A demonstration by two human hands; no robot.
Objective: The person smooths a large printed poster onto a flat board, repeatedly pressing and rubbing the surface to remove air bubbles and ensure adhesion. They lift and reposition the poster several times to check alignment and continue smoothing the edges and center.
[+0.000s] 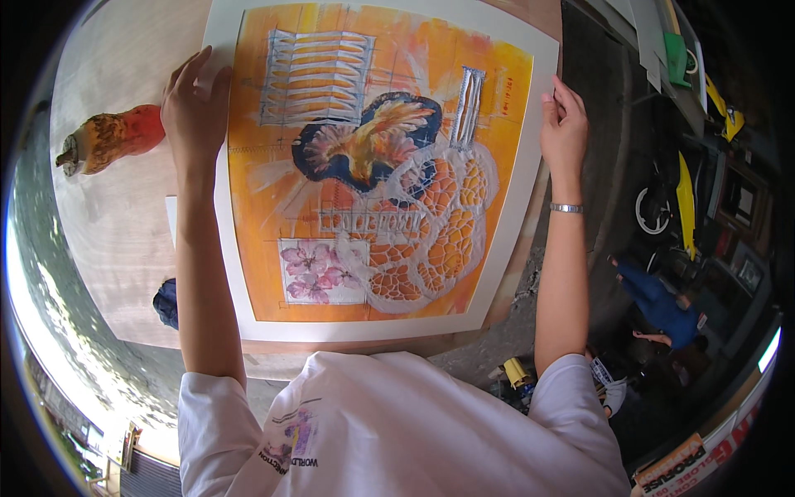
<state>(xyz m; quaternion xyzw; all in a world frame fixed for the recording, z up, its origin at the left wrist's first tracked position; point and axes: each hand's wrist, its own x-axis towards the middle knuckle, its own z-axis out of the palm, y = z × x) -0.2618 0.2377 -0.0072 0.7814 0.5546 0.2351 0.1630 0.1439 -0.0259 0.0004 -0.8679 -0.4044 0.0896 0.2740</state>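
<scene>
A large matted artwork point(509, 207) lies in front of me: an orange mixed-media picture inside a wide white mat. It bears a bird on a dark blue patch, slatted white strips, a pink flower square and lacy white webbing. My left hand point(196, 116) is at the mat's left edge, its thumb on the white border and its fingers along the outside. At the right edge, my right hand point(566, 132) pinches the mat between thumb and fingers. A red, brown-stained bottle-like thing point(116, 137) with a dark end lies just left of my left hand.
Under the artwork is a pale wooden board point(108, 240). A dark blue bundle point(166, 303) sits by my left forearm. On the right, beyond the board's edge, are a motorbike with yellow panels point(686, 203) and a person in blue point(662, 306); a yellow object point(517, 373) is nearer me.
</scene>
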